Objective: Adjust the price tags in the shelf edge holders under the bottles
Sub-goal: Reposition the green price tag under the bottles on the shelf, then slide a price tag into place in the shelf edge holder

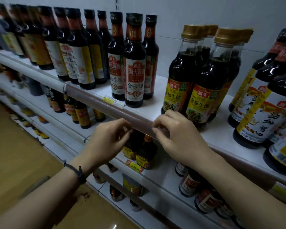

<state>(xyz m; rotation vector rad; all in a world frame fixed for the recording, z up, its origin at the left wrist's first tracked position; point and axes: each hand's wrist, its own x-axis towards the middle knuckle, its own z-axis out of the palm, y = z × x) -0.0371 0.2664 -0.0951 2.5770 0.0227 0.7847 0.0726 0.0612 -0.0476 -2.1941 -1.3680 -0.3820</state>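
A clear plastic shelf edge holder (106, 104) runs along the front of the white shelf (157, 103) under dark soy sauce bottles (134, 63). A yellow and white price tag (111, 100) lies on the shelf edge just left of the front red-labelled bottle. My left hand (109, 139) is below the holder, fingers curled and pinched at its lower lip. My right hand (177, 136) is a little to the right, fingertips bent onto the holder strip. Whether either hand pinches a tag is hidden by the fingers.
Gold-capped bottles with yellow labels (206, 90) stand directly behind my right hand. More bottles (257, 113) fill the far right, and others stretch to the left. Lower shelves (155, 177) hold smaller bottles and jars. A tan floor (15, 154) lies at the left.
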